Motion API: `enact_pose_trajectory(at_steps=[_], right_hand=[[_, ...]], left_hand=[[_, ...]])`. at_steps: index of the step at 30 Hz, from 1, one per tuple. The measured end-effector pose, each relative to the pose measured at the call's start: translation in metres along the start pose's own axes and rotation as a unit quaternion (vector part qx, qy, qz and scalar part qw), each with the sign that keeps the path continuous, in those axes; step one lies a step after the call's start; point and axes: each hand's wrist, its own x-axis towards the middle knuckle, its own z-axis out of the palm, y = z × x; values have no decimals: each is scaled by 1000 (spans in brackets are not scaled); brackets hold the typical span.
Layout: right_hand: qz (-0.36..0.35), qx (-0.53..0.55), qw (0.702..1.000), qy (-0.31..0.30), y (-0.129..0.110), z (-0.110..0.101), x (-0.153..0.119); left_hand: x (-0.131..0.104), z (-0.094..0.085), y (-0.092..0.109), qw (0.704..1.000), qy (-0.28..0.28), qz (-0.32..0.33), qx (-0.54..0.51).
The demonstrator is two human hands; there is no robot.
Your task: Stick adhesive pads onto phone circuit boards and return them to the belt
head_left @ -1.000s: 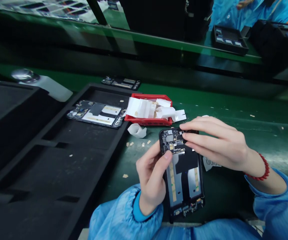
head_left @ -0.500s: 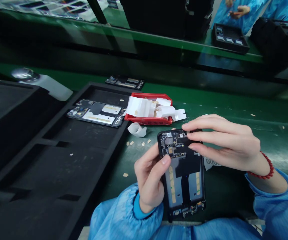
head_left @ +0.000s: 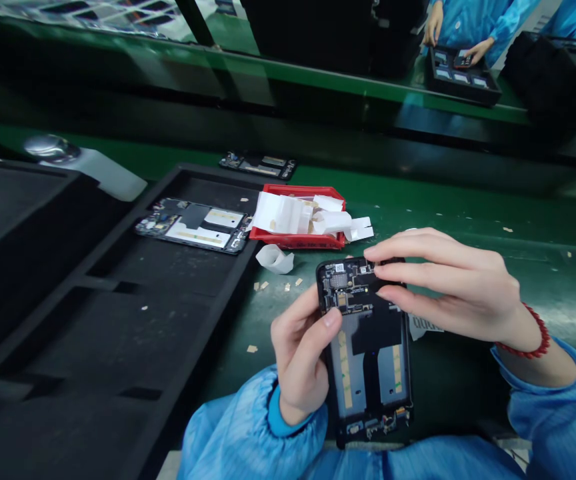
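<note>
Phone frame (head_left: 365, 350), its back open and circuit board showing, sat low in the middle of the picture above the green tabletop (head_left: 468, 387). My left hand (head_left: 301, 363) gripped its left edge, thumb pressed on the board. My right hand (head_left: 448, 283) lay over its top right corner, fingers extended together and touching the parts there. Left of centre, another open phone (head_left: 193, 227) lay in a black tray (head_left: 118, 320), with a red bin (head_left: 298, 239) of white paper scraps (head_left: 308, 215) just beside it.

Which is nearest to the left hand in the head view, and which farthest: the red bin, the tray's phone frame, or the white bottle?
From the left hand:
1. Red bin, just beyond.
2. Phone frame, in the tray, left.
3. White bottle, far left.
</note>
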Motion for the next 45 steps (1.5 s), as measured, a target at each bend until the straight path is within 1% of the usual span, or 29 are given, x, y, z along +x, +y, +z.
enact_pose_trajectory(at_steps=[3,7,9,11,12,13,15,17,19,21,24,28,31,34,37,39,42,45], right_hand=[[1,0,1000,9,1,5,1],[-10,-13,999,33,12,13,2],[5,-27,998,63,20,11,-8],[65,-27,994,88,25,4,-31],[113,-18,990,79,25,1,-46],[168,-5,984,54,24,-2,-63],[261,21,965,-18,21,-4,-97],[317,34,945,-70,16,2,-124],[334,42,938,-80,11,11,-138],[340,63,935,-73,6,17,-138],[335,104,935,-45,-2,12,-124],[329,165,930,-3,-11,0,-104],[322,175,930,7,-11,0,-97],[305,162,938,23,-10,6,-93],[279,120,952,30,-11,8,-91],[270,106,957,17,-12,6,-90],[265,97,959,-3,-10,0,-87],[257,80,962,-53,-5,-5,-82]], left_hand=[[2,1,-3,1000,3,-19,10],[11,3,-9,996,-13,-73,49],[17,5,-10,994,1,-77,83],[20,8,-8,993,45,-41,104],[20,9,-7,992,61,-22,105],[20,11,-6,992,65,-9,104],[17,13,-5,993,45,8,108],[14,15,-9,988,3,20,155],[11,14,-16,974,-38,30,223],[10,13,-24,958,-80,29,275],[10,14,-31,944,-143,15,298],[9,18,-27,930,-244,-43,272],[7,20,-22,922,-294,-40,248],[4,21,-22,918,-309,-1,248],[2,21,-24,924,-297,35,238],[0,20,-26,926,-289,46,240],[-1,19,-28,919,-289,58,260],[-2,19,-30,910,-296,84,277]])
